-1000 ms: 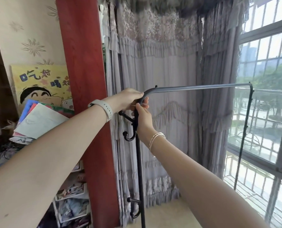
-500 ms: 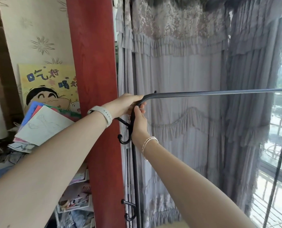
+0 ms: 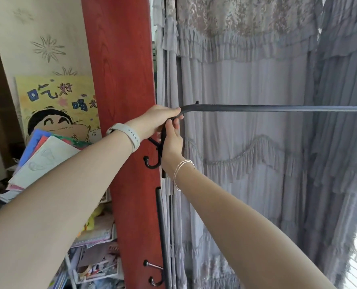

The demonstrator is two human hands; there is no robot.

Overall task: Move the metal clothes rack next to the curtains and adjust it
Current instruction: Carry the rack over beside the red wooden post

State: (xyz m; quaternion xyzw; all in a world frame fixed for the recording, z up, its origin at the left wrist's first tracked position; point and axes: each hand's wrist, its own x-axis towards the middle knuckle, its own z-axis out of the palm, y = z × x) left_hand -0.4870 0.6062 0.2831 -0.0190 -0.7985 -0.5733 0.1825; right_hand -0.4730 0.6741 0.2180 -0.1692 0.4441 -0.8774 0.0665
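Item: dark metal clothes rack (image 3: 256, 108), top rail level, standing just in front of the grey ruffled curtains (image 3: 246, 163) beside a red wooden post (image 3: 123, 101). My left hand (image 3: 154, 120) is wrapped over the bent corner; my right hand (image 3: 172, 142) is closed around the upright below. I'd steady both grips and keep the rail level. Writing: hand-lettered Chinese characters on the yellow cartoon poster (image 3: 56, 105); no brands legible.
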